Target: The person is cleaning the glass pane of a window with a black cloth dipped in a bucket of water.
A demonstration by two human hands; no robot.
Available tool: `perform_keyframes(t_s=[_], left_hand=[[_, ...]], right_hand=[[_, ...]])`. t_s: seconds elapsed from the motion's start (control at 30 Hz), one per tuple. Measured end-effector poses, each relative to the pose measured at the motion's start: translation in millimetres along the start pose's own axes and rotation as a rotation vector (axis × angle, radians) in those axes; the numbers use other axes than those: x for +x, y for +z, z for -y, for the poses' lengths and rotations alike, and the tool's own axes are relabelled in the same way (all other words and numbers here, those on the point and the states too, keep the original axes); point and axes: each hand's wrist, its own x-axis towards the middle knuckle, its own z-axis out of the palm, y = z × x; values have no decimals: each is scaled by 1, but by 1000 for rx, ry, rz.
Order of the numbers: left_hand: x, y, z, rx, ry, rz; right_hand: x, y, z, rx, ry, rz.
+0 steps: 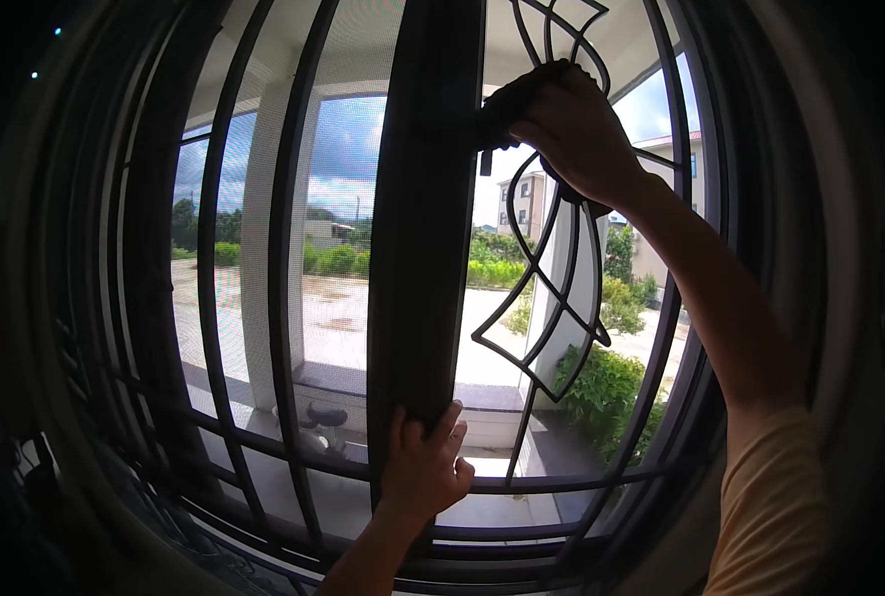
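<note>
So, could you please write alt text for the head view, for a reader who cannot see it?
A person's right hand presses a dark cloth against the dark central window frame, while the left hand grips that frame lower down. Curved metal bars and a mesh screen cover the window; a sunny yard lies outside.

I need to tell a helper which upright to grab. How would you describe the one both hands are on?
Start at the big barred window. Near its middle stands a wide dark frame post, with the left hand low on it and the right hand holding a dark cloth high up. It is far thicker than the thin curved bars beside it.
</note>
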Motion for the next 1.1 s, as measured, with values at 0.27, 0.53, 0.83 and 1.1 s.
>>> perform_keyframes(t_s=[0.27,0.53,0.83,1.1], left_hand=[[-1,15,5,63,53,13],[2,13,2,64,85,-2],[1,15,2,110,89,22],[3,13,4,175,100,44]], right_hand=[[-25,5,48,17,-92,146],[-56,-25,121,240,29,215],[-61,-38,91,-23,443,-41],[-49,-32,108,222,518,486]])
